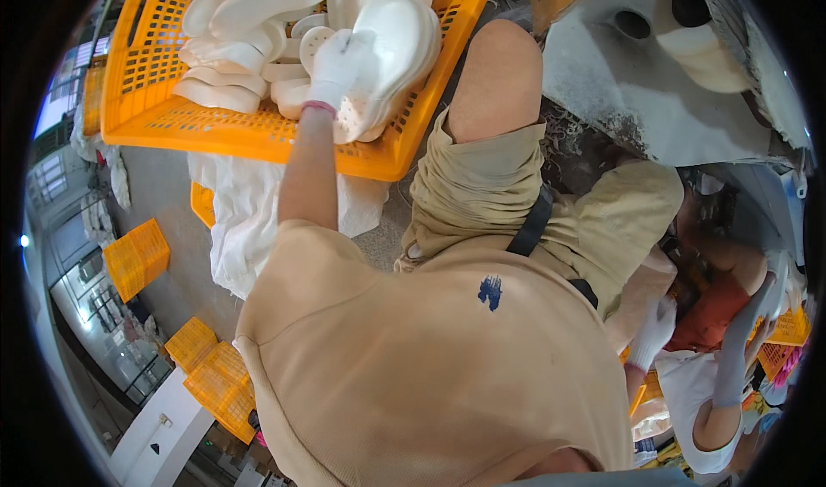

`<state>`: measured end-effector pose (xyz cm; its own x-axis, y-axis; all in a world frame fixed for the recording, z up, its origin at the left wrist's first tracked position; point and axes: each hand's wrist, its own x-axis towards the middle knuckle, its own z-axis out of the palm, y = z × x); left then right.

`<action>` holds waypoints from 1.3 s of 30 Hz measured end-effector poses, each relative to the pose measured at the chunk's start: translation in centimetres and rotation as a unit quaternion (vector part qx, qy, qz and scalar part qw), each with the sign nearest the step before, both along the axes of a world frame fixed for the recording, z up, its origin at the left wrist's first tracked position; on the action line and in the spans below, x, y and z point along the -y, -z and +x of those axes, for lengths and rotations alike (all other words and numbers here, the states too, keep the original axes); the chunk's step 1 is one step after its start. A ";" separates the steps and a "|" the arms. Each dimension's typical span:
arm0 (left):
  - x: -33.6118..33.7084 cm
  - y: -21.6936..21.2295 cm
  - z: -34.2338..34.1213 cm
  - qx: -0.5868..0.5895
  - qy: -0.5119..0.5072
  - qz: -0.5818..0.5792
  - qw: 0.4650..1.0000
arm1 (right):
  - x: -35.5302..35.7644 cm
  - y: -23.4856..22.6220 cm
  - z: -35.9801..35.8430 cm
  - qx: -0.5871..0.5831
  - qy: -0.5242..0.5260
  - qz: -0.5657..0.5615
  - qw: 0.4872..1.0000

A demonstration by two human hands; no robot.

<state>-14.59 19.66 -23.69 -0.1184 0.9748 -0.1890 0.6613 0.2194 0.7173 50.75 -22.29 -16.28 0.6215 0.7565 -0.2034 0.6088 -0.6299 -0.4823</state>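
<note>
My left hand (337,67), in a white glove with a pink cuff, reaches into a yellow plastic crate (249,145). Its fingers are closed on the edge of a white shoe sole (391,44) in a stack at the crate's right side. A white piece with round holes (315,46) lies against the glove. More white soles (225,87) are piled to the left of the hand. My right hand (656,328), gloved alike, is low at my right side, away from the crate. Its fingers look stretched out, with nothing visible in them.
White cloth or sacking (245,220) hangs below the crate. Yellow crates (136,259) stand on the floor to the left. A grey-white machine panel (615,83) with round openings is at the upper right. Another person in a white top (701,418) is close by at the lower right.
</note>
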 end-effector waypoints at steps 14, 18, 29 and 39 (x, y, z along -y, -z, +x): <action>11.7 -18.1 8.1 -0.055 0.184 0.267 0.944 | -35.9 -7.3 -35.2 -0.601 -0.324 0.107 0.723; 12.3 -17.9 8.3 -0.097 0.112 0.187 0.971 | -34.0 -6.5 -34.3 -0.572 -0.344 0.186 0.721; 6.6 -16.3 10.9 0.203 0.292 0.000 0.935 | -31.4 -8.2 -31.0 -0.564 -0.306 0.206 0.739; 0.4 -10.1 0.6 -0.232 -0.044 0.051 0.970 | -20.9 -4.5 -23.0 -0.561 -0.149 0.197 0.790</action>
<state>-14.00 19.28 -13.63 -0.2524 0.9676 0.0009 0.9001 0.2344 0.3672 27.76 -1.37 -11.80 -0.0009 0.9773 -0.2117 -0.2494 -0.2053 -0.9464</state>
